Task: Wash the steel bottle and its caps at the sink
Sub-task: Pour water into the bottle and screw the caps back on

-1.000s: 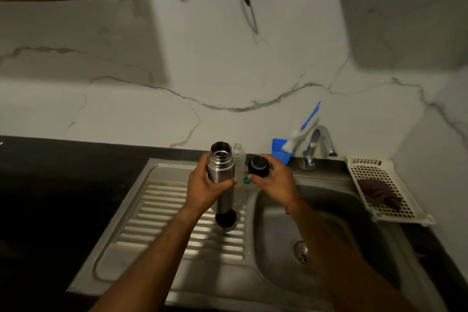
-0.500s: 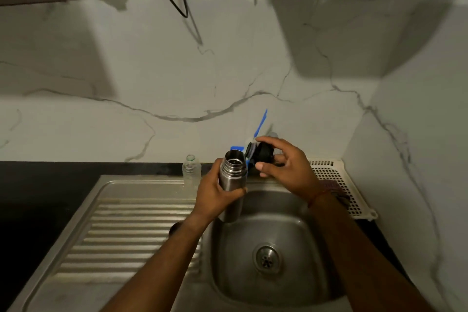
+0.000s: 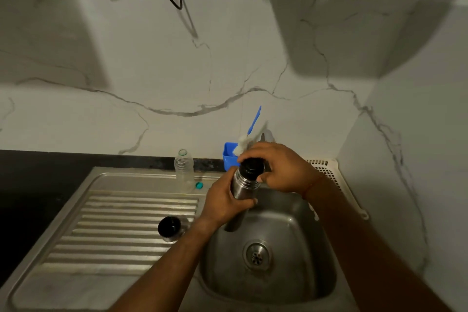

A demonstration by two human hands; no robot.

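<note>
On the ribbed drainboard point(image 3: 121, 220), a black cap point(image 3: 169, 226) stands alone, at about 8 o'clock from the steel bottle point(image 3: 243, 186). At the back edge, at 10 o'clock, stand a clear plastic bottle point(image 3: 184, 170) and its small teal lid point(image 3: 199, 185). The left hand point(image 3: 224, 204) is closed around the steel bottle, held tilted over the sink basin point(image 3: 286, 271). The right hand point(image 3: 281, 168) grips the black inner cap point(image 3: 250, 168) on the bottle's mouth. Behind stands a blue brush holder point(image 3: 229, 157); a white perforated tray point(image 3: 326, 172) lies at 3 o'clock.
</note>
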